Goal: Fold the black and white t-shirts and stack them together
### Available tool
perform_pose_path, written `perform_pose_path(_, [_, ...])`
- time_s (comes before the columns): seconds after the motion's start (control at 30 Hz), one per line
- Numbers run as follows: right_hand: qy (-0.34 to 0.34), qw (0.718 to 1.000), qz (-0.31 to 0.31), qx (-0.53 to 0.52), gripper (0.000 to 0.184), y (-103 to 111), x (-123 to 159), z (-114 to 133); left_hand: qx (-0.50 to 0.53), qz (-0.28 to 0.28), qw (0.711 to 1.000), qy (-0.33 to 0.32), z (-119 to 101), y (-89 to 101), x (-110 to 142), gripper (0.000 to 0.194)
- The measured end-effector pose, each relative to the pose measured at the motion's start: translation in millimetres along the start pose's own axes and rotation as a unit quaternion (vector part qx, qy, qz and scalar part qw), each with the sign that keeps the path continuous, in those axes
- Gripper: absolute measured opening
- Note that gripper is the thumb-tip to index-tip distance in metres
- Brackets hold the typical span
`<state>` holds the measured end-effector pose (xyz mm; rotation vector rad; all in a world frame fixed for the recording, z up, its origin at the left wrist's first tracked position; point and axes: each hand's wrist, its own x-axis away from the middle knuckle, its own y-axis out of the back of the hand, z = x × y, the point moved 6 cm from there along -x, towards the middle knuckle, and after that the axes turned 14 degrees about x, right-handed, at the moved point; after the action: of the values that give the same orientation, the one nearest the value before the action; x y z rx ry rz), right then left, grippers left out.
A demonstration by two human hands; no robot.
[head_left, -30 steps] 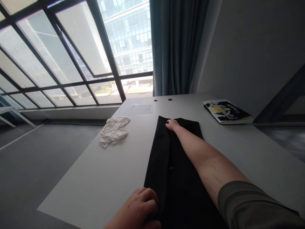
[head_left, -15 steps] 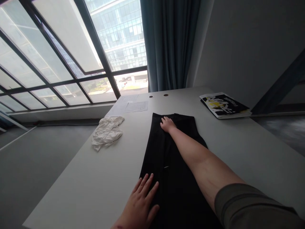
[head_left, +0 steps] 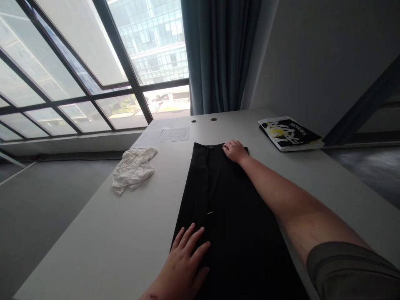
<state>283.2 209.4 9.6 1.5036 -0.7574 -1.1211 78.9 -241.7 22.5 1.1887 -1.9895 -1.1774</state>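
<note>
A black garment (head_left: 231, 233), which looks like trousers, lies lengthwise on the white table with its straight edge at the far end. A small white mark shows near its middle. My left hand (head_left: 187, 260) rests open on its near left side, fingers spread and thumb apart. Farther off, my right hand (head_left: 236, 151) lies on the far edge, near the right corner. Its fingers point left and bend slightly against the fabric, with no hold on it visible. The near end of the garment runs out of view at the bottom.
On the white table (head_left: 103, 233), a crumpled white cloth (head_left: 134, 171) lies at the left edge. Paper sheets (head_left: 173, 134) are behind it. A black-and-white printed bag or packet (head_left: 290, 133) sits at the far right. Two round holes are near the back, before a blue curtain (head_left: 218, 58).
My right hand has slid right along the garment's far edge toward its corner, and the cloth there lies flatter. My left hand stays nearly in place. The view has shifted slightly.
</note>
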Motion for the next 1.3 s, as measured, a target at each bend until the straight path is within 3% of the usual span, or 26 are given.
perform_pose_path(0.1, [-0.02, 0.999, 0.048, 0.01, 0.043, -1, 25, -64, 0.038, 0.078, 0.992, -0.095, -44, -6.2, -38, 0.046])
perform_pose_path(0.17, [-0.026, 0.998, 0.061, 0.011, 0.044, -4, 46, -91, 0.041, 0.12, 0.977, -0.172, -77, -13.3, -65, 0.042])
perform_pose_path(0.3, [-0.017, 0.998, 0.054, 0.008, 0.049, -12, 77, -109, -0.01, 0.163, 0.94, -0.3, -132, -34.3, -108, 0.034])
perform_pose_path(0.43, [-0.02, 0.998, 0.056, 0.002, 0.05, -21, 77, -112, -0.043, 0.176, 0.92, -0.347, -160, -53.5, -130, 0.034])
perform_pose_path(0.57, [-0.027, 0.998, 0.063, -0.005, 0.052, -25, 71, -113, -0.034, 0.181, 0.92, -0.346, -165, -63.1, -136, 0.037])
perform_pose_path(0.77, [-0.031, 0.996, 0.089, -0.007, 0.054, -24, 75, -107, -0.031, 0.194, 0.915, -0.353, -165, -65.9, -135, 0.016])
perform_pose_path(0.97, [-0.091, 0.989, 0.107, -0.048, 0.051, -19, 70, -105, -0.02, 0.188, 0.91, -0.369, -164, -55.9, -127, 0.014])
perform_pose_path(1.07, [-0.119, 0.986, 0.104, -0.054, 0.051, -11, 64, -101, -0.021, 0.156, 0.919, -0.361, -159, -47.8, -121, 0.01])
perform_pose_path(1.3, [-0.148, 0.984, 0.085, -0.058, 0.07, 31, 32, -67, 0.061, 0.078, 0.937, -0.334, -134, -15.8, -88, 0.017])
